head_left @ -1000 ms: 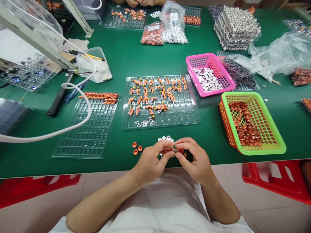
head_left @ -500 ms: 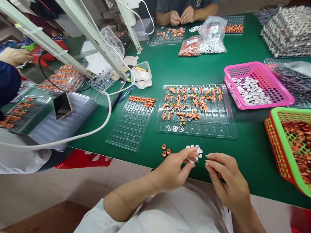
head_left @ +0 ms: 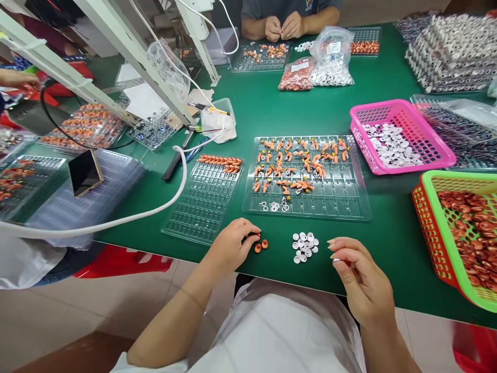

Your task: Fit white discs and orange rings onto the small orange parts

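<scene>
My left hand (head_left: 233,242) rests on the green table (head_left: 272,114) with its fingertips pinched on a small orange ring, right beside two more orange rings (head_left: 261,245). My right hand (head_left: 359,277) hovers near the table's front edge, fingers curled; a small piece seems to sit between thumb and fingers, too small to name. Between the hands lies a little pile of white caps (head_left: 305,246). Beyond them a clear tray (head_left: 341,204) holds several orange parts with yellow tips and a few white rings.
An almost bare clear tray (head_left: 202,207) with a row of orange parts lies left. A pink basket (head_left: 438,150) of white caps and a green-orange basket (head_left: 427,199) of copper rings stand right. A white hose (head_left: 171,197) crosses left. Another person's hands (head_left: 281,27) work opposite.
My left hand moved left from the white caps to the orange rings and pinched one. My right hand drew back slightly with fingers curling. The view turned a little.
</scene>
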The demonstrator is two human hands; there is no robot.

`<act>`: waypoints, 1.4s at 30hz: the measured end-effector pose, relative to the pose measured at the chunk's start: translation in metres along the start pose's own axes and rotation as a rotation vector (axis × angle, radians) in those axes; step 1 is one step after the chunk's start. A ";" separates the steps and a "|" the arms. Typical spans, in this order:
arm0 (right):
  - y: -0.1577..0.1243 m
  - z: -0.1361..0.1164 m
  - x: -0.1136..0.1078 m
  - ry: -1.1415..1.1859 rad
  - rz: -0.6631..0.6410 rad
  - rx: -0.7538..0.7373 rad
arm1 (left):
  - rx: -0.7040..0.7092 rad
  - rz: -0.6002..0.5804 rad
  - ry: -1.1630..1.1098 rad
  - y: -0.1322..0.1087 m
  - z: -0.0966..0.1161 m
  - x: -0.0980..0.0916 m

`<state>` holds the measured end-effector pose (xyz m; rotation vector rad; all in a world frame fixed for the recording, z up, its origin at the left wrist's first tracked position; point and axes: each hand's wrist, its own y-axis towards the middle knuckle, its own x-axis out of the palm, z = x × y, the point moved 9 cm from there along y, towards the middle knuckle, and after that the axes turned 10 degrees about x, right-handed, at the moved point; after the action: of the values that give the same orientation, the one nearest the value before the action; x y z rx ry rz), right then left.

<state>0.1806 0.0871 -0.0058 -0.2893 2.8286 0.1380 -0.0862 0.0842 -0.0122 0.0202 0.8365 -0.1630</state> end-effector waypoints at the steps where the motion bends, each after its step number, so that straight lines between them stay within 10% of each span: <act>1: 0.000 0.000 0.001 0.007 -0.002 -0.005 | 0.007 -0.004 0.002 0.001 0.001 0.000; 9: -0.003 0.000 -0.009 0.046 0.067 0.008 | -0.064 0.085 -0.122 0.004 0.007 -0.007; 16: -0.002 -0.021 0.003 0.041 0.062 -0.086 | 0.028 0.052 -0.576 0.029 0.067 0.039; 25: -0.017 -0.034 0.002 -0.333 0.114 -0.306 | -0.176 0.025 -1.136 0.047 0.086 0.093; 42: -0.009 -0.047 0.005 -0.432 0.059 -0.458 | -0.152 -0.184 -1.100 0.038 0.078 0.100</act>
<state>0.1647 0.0718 0.0370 -0.2362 2.3477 0.7667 0.0432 0.1016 -0.0357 -0.2698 -0.2522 -0.2468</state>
